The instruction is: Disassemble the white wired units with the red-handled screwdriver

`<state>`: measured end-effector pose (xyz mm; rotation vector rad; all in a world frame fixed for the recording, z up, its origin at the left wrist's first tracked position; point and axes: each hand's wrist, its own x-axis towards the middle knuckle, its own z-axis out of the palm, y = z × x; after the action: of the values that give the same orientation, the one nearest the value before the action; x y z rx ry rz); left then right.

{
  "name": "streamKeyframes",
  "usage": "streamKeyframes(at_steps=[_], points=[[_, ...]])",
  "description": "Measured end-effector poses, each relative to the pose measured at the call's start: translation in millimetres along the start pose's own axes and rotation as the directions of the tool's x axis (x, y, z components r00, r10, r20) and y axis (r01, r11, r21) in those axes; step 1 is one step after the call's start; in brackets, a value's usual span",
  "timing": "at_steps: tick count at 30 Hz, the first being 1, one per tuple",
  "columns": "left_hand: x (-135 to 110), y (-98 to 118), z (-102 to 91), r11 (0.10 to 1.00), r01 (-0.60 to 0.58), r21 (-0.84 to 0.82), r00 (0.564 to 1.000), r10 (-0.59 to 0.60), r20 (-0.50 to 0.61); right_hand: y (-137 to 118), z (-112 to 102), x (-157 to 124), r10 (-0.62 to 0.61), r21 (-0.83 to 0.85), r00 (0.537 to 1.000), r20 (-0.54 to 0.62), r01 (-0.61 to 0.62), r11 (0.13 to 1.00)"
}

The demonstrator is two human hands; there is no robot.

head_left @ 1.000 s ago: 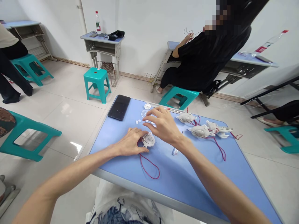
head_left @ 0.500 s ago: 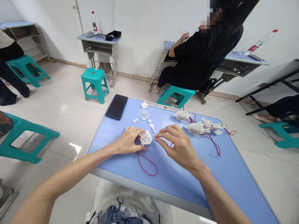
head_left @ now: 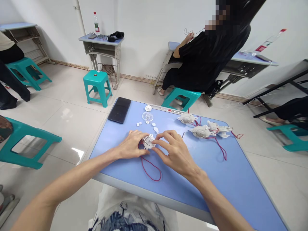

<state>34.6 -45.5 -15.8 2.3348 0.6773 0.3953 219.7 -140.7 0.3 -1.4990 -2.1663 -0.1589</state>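
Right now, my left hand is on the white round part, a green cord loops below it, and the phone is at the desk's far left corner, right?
Not quite: the cord is red, not green, as the head view shows. Your left hand is on the white round part, the phone at that corner.

We are seeing the white round device (head_left: 148, 141) only partly: the left grip (head_left: 131, 145) is covering its left side. We are not discerning whether the right grip (head_left: 176, 152) is pinching anything. The bottom edge is cutting the worktop (head_left: 235, 179), and white pieces (head_left: 156, 129) are looking too tiny to identify.
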Motion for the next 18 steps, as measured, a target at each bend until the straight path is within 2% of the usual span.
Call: streamKeyframes(at_steps=[10, 18], points=[[0.1, 1.0, 0.1, 1.0, 0.001, 0.006, 1.0, -0.001, 0.0, -4.7, 0.4, 2.4, -0.035, -0.086, 0.999, -0.014, 0.033, 0.996], [0.2, 1.6, -0.3, 1.0, -0.003, 0.003, 1.0, 0.003, -0.009, -6.5, -1.2, 4.9, -0.051, -0.083, 0.999, -0.012, 0.05, 0.995]])
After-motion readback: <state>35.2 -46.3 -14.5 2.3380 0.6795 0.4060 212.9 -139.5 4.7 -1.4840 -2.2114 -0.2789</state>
